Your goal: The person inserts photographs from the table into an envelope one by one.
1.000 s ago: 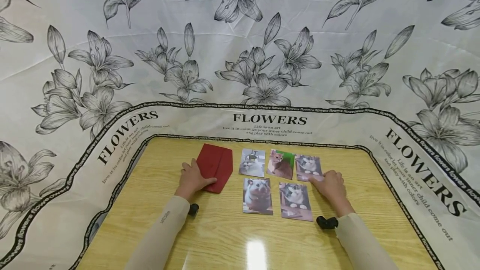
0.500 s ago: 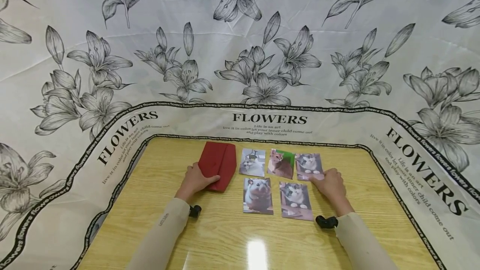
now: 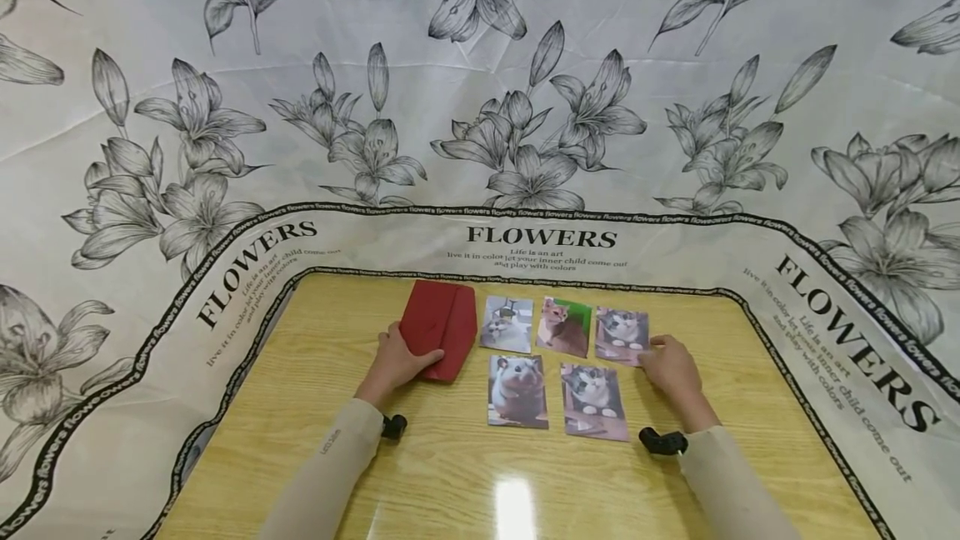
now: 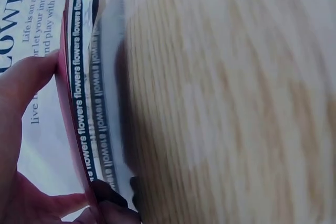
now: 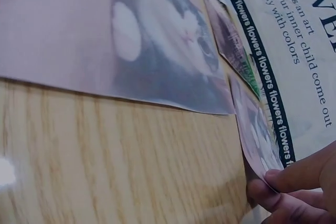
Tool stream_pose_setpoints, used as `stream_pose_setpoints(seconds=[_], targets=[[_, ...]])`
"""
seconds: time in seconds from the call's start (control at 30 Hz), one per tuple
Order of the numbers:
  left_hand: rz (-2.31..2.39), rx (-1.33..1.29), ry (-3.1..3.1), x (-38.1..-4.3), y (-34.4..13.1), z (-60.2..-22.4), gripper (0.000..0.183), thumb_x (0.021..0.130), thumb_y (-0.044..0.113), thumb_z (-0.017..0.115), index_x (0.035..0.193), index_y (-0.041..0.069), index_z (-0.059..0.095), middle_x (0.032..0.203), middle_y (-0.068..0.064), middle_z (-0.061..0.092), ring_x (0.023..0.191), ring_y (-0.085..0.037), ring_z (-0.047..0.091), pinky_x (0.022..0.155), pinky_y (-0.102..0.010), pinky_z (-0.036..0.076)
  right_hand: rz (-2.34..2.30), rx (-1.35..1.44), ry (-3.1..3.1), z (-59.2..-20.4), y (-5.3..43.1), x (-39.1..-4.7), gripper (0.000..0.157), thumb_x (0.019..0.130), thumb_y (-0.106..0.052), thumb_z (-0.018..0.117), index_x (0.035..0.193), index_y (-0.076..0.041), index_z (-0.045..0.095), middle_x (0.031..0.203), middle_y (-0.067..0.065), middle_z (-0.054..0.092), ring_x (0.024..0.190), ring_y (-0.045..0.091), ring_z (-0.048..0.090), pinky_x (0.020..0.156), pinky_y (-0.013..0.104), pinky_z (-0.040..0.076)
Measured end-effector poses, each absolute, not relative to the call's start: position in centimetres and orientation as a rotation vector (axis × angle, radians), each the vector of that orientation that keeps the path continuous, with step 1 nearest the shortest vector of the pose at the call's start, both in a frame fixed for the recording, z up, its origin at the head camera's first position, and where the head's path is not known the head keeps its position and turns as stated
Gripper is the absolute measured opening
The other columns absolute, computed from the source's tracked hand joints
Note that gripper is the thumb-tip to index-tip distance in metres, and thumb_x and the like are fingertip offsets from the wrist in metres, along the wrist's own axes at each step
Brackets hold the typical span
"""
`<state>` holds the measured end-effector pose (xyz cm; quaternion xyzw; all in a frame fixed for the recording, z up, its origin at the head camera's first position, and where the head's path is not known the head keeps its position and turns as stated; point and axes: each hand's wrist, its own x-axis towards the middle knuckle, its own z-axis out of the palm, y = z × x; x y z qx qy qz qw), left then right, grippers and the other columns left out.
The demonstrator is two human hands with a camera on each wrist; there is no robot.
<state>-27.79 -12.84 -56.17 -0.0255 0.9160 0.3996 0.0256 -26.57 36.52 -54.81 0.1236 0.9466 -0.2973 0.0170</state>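
My left hand [image 3: 396, 363] grips a red envelope [image 3: 441, 319] by its near left side, thumb on top. The left wrist view shows the envelope [image 4: 72, 114] edge-on between thumb and fingers, lifted off the wood. At the right, my right hand [image 3: 673, 369] pinches the lower right corner of a grey-and-white cat photo card [image 3: 621, 332]. Thumb and finger meet on that card [image 5: 254, 129] in the right wrist view. Beside it in the back row lie an orange cat card [image 3: 564, 327] and a white cat card [image 3: 507, 325]. A hamster card [image 3: 517, 392] and another grey-and-white cat card [image 3: 595, 401] lie in front.
The cards lie on a light wooden table [image 3: 450, 473]. A white floral cloth [image 3: 540, 252] with a black lettered border surrounds its back and sides. Light glares off the tabletop near the front.
The left hand and the red envelope have shifted slightly right and away, toward the cards. The right hand has moved slightly right along the cat photo card's corner.
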Motion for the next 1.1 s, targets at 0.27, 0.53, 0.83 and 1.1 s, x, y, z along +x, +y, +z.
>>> stream_pose_setpoints(seconds=[0.27, 0.53, 0.83, 1.1], targets=[[1.262, -0.088, 2.84, -28.0, -12.4, -56.3, 0.115, 0.089, 0.051, 0.086, 0.162, -0.009, 0.021, 0.141, -0.033, 0.041, 0.121, -0.045, 0.056, 0.104, -0.06, 0.051, -1.239, 0.422, 2.859, -55.7, 37.2, -26.6, 0.056, 0.106, -0.02, 0.064, 0.15, 0.011, 0.05, 0.107, 0.024, 0.078, 0.075, 0.017, 0.063, 0.065, 0.033, 0.046], [1.303, -0.049, 2.863, -28.1, -12.0, -56.6, 0.114, 0.088, 0.05, 0.088, 0.166, -0.001, 0.023, 0.137, -0.03, 0.045, 0.116, -0.04, 0.056, 0.1, -0.058, 0.053, -1.624, 0.447, 2.895, -55.6, 36.4, -26.7, 0.053, 0.106, -0.021, 0.07, 0.152, 0.0, 0.055, 0.097, 0.019, 0.081, 0.057, 0.008, 0.052, 0.051, 0.027, 0.039], [1.262, -0.104, 2.855, -28.1, -11.5, -56.4, 0.123, 0.087, 0.057, 0.086, 0.169, -0.002, 0.016, 0.143, -0.031, 0.043, 0.116, -0.042, 0.06, 0.102, -0.058, 0.053, -1.913, 0.413, 2.79, -55.1, 33.6, -26.7, 0.051, 0.103, -0.021, 0.076, 0.15, -0.005, 0.06, 0.075, -0.009, 0.076, 0.054, 0.002, 0.045, 0.049, 0.021, 0.035], [1.275, -0.101, 2.859, -27.7, -11.2, -56.1, 0.119, 0.086, 0.059, 0.085, 0.168, 0.001, 0.021, 0.141, -0.028, 0.046, 0.115, -0.041, 0.06, 0.102, -0.058, 0.053, -1.976, 0.299, 2.698, -55.5, 30.9, -27.0, 0.053, 0.103, -0.023, 0.076, 0.15, -0.005, 0.06, 0.084, 0.004, 0.079, 0.061, 0.002, 0.05, 0.053, 0.021, 0.038]])
